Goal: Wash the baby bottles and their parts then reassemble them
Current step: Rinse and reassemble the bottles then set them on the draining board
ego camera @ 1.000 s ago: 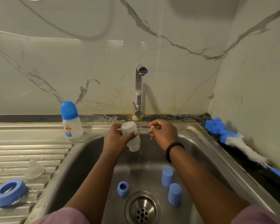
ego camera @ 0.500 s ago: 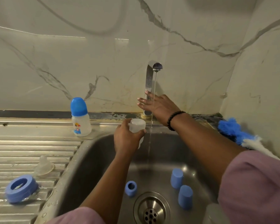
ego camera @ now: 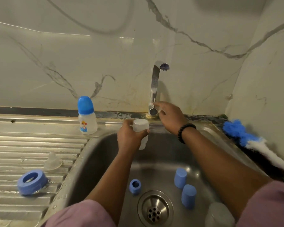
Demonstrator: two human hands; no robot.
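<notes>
Where the pink sleeves enter at the bottom edge: both forearms reach forward over the basin.
Sink floor: a round steel drain [ego camera: 155, 208] sits near the front, with a small blue ring collar [ego camera: 135, 186] just left of it and two blue plastic caps [ego camera: 184, 187] standing just right of it, one behind the other.
Front right corner: a cloudy translucent bottle body [ego camera: 219, 214] rests in the steel sink [ego camera: 95, 154], partly cut off by the right arm.
Ribbed steel worktop [ego camera: 23, 145]: a wide blue screw ring [ego camera: 31, 181] lies near the front, wet, and a clear silicone teat [ego camera: 53, 162] stands behind it, apart from it.
Left hand [ego camera: 129, 136]: fingers closed around a frosted translucent bottle [ego camera: 141, 131], held tilted above the basin.
Right hand [ego camera: 169, 117]: wearing a black bead bracelet [ego camera: 184, 131]; fingers loosely spread, tips touching the lever at the base of the chrome tap [ego camera: 156, 86].
Right ledge: a blue and white bottle brush [ego camera: 252, 143] lies against the wall.
Back ledge: an assembled small baby bottle with blue domed cap and cartoon print [ego camera: 87, 116] stands upright, left of the tap.
Spout: no stream visible.
</notes>
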